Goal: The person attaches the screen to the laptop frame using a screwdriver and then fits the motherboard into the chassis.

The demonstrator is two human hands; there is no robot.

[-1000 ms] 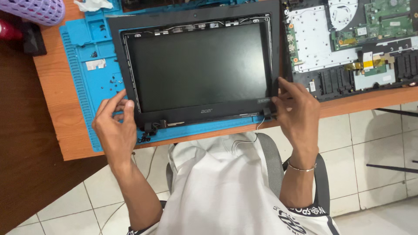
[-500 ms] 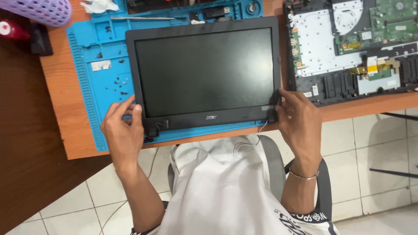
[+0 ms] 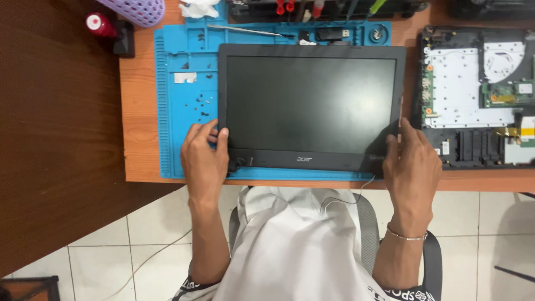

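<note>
A black laptop screen assembly (image 3: 312,106) with its bezel on lies flat on a blue repair mat (image 3: 184,111). My left hand (image 3: 203,161) grips its lower left corner, fingers pressing on the bezel edge. My right hand (image 3: 409,164) grips the lower right corner, thumb and fingers on the right bezel edge. A thin cable (image 3: 345,195) hangs from the bottom edge toward my lap.
An opened laptop base (image 3: 479,95) with bare circuit board lies to the right. Small screws (image 3: 200,103) are scattered on the mat. A purple perforated basket (image 3: 136,10) and a red-capped bottle (image 3: 100,25) stand at the back left. Tools lie along the far edge.
The black bezel, loose and raised over the panel a second ago, now sits flush on the screen. Both hands shifted along the lower corners, pressing the frame down.
</note>
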